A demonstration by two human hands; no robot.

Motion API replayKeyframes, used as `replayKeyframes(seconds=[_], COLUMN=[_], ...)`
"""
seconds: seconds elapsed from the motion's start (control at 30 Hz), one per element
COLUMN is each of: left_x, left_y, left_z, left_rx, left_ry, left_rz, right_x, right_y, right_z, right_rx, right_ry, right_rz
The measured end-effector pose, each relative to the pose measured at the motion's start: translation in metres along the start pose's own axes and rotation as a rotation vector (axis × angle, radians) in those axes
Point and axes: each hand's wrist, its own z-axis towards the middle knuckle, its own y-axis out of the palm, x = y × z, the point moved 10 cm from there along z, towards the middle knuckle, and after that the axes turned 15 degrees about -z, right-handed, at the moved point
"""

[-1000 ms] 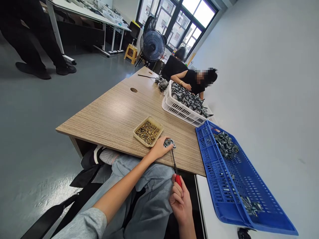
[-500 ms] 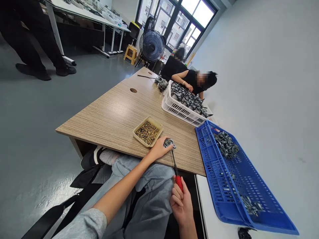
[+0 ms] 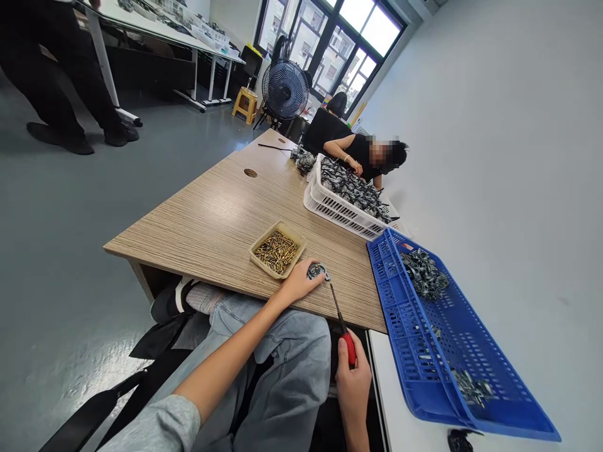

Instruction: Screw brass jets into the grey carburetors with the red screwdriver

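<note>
R hand, nearest, is off the near table edge, fingers closed round the red handle of a slim screwdriver w/ dark shaft; the shaft slants up over the edge, tip on the table side, just beside the part but apart from it. Light-blue denim legs sit left of that hand, partly under the table. L hand rests inside the near edge of the wood-grain tabletop, thumb & fingers gripping a small round grey metal part. Part lies on the tabletop near the edge, btwn that hand & the tip; its face has recessed detail w/ a brass-coloured spot, plus a small lug toward the tip. Finer detail too small to tell. A strip of wood separates part from the long blue perforated plastic crate on the right, which holds loose grey metal pcs. Beige rectangular plastic tub w/ brass-coloured screw-like pcs is close by L hand; tabletop runs left of it to the corner. Farther: white slotted plastic crate heaped w/ dark & silver metal assemblies, a co-worker in black leaning behind, then a round black floor fan.
</note>
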Motion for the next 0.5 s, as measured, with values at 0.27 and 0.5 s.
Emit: replayKeyframes(seconds=[0.27, 0.5], left_x=[0.002, 0.002], left_y=[0.000, -0.001], left_z=[-0.001, -0.001], left_rx=[-0.002, 0.002], left_ry=[-0.002, -0.013], left_rz=[0.004, 0.005], right_x=[-0.022, -0.025], right_y=[-0.002, 0.002], right_z=[0.000, 0.001], right_rx=[0.053, 0.039], right_ry=[-0.205, -0.228], right_rz=[-0.249, -0.241])
